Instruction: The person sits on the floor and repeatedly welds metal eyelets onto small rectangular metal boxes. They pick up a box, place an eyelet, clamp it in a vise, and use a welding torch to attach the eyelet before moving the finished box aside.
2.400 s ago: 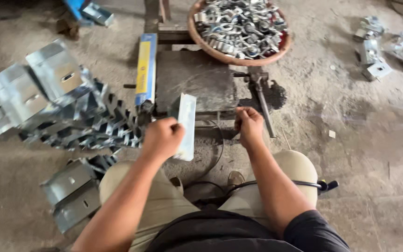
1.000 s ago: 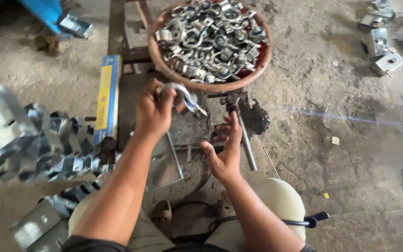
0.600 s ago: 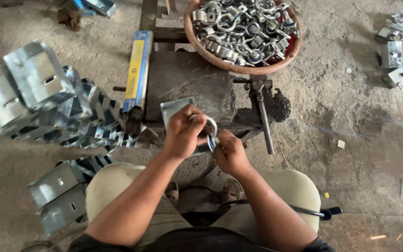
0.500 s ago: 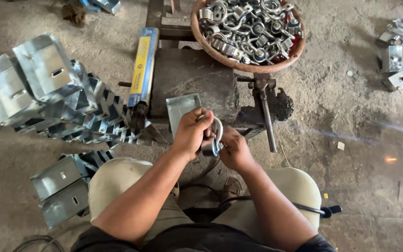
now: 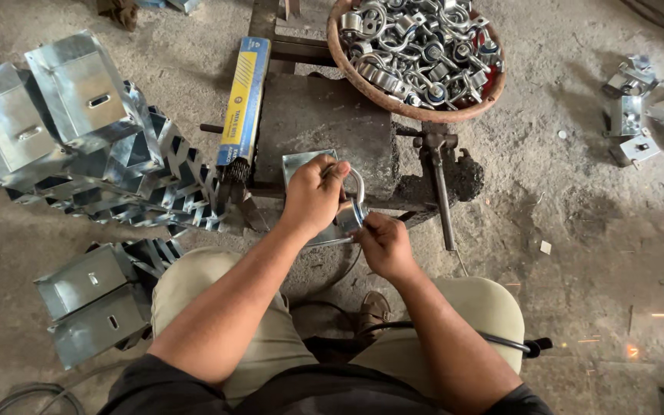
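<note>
The left hand (image 5: pixel 313 196) closes on a shiny silver metal ring piece (image 5: pixel 351 201) over a flat grey metal plate (image 5: pixel 305 165), at 12 o'clock from the knees. The right hand (image 5: pixel 382 246) pinches its lower edge. It could slip and nip fingers.

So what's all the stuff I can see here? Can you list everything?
Metal plate: one, silver, on the block, under the left hand.
Ring piece: one, silver, between both hands.
Bowl: one, reddish brown, top middle.
Ring fittings: many, silver, heaped in the bowl.
Block: one, dark grey, below the bowl.
Long box: one, blue and yellow, left of the block.
Folded brackets: many, silver, stacked at left.
Loose brackets: several, silver, floor at upper right.
Cable: one, black, across the lap.
Left hand: on the plate.
Right hand: at the ring piece.
</note>
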`<state>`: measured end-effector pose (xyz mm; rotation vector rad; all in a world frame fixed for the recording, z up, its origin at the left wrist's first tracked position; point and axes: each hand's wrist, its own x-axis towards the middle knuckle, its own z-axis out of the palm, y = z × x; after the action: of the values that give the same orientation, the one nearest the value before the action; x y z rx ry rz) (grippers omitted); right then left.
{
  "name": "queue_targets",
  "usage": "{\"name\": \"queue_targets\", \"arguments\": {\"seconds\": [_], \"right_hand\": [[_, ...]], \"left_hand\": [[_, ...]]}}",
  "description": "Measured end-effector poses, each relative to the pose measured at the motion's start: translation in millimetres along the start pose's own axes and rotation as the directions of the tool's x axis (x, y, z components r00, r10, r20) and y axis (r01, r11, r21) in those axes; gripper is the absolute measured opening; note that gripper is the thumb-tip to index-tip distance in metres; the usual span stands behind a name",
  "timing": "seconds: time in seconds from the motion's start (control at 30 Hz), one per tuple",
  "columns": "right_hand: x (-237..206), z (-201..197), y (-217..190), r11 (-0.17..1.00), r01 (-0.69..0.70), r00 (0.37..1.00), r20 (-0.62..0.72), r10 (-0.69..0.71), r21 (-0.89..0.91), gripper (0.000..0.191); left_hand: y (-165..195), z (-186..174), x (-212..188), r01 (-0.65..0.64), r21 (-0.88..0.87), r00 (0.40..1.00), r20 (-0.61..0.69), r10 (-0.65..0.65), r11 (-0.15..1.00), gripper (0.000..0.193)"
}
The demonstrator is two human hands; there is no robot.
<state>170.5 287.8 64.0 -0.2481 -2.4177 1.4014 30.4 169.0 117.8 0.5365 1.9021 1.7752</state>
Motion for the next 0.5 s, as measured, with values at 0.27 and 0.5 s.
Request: {"name": "queue_targets", "arguments": {"seconds": [0.27,0.5], "right_hand": [[23,-80,72,0.719,-0.513,0.832,-0.479,0.281,-0.469,0.073],[21,-74,136,0.699,-0.552,0.811,-0.486,0.325,-0.454,0.059]], "left_hand": [[-12,-62,63,0.036,0.454,0.984,0.139,-0.111,0.890,0.024],[-39,-71,69,-0.065,0.574,0.977,0.203,-0.064,0.816,0.025]]}}
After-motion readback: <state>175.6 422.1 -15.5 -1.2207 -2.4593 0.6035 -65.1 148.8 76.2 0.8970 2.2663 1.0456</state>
